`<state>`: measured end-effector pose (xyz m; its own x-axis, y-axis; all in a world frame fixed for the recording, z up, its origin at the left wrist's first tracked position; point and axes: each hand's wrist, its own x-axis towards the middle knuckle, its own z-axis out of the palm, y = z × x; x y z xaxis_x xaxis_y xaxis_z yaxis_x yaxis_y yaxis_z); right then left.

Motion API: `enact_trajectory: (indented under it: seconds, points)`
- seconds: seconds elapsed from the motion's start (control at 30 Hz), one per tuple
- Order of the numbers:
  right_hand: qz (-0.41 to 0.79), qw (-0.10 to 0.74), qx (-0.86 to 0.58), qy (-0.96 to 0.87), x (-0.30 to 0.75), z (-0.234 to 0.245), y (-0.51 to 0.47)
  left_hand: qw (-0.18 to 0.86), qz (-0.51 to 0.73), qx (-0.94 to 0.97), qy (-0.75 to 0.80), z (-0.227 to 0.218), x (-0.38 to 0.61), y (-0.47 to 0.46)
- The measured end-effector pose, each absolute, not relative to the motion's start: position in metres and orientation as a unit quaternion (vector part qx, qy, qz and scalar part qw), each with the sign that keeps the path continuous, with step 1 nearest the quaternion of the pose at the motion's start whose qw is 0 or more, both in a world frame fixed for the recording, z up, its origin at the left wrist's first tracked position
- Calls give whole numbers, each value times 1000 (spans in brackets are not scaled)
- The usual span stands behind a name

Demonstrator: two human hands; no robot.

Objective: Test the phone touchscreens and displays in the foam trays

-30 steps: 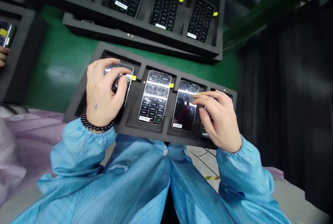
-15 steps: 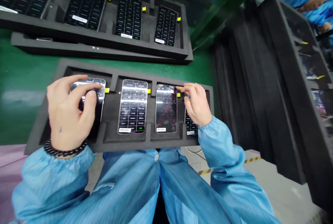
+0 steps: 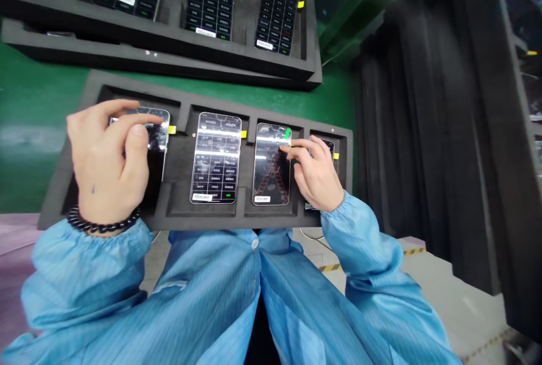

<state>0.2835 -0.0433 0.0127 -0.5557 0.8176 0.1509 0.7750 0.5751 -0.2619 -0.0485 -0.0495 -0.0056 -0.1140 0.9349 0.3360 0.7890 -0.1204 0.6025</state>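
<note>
A black foam tray [image 3: 182, 224] holds several smartphones in separate pockets. My left hand [image 3: 112, 161] hovers over the leftmost phone [image 3: 156, 156], fingers apart and holding nothing; it covers much of that dark screen. Beside it lies a phone with a grid menu [image 3: 215, 159], untouched. At the third phone [image 3: 271, 176], my right hand [image 3: 315, 173] has a fingertip at the upper right of the screen, which shows red crossed lines and a green streak at its top corner. The right hand's fingers are extended and hold nothing. That hand partly hides the fourth phone [image 3: 329, 146].
Behind, stacked foam trays [image 3: 169, 29] hold more phones with lit grid menus and yellow tabs. Both rest on the green table [image 3: 29, 122]. At right stands a row of upright black foam trays [image 3: 423, 127]. A green post [image 3: 364, 3] rises at the back.
My right fingertip has moved from the third phone's upper right edge onto its screen, and a green streak now shows there. The left hand keeps its place over the leftmost phone. The view has shifted slightly.
</note>
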Motion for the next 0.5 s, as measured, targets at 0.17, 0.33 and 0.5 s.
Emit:
enact_trajectory:
  seconds: [0.17, 0.33, 0.5]
  points:
    - [90, 115, -424, -894, 278, 17, -59, 100, 358, 659, 654, -6, -49, -49]
    - [104, 123, -402, -901, 271, 19, -75, 101, 352, 659, 657, -7, -51, -49]
    - [132, 120, -394, -902, 264, 20, -92, 92, 356, 660, 655, -8, -51, -48]
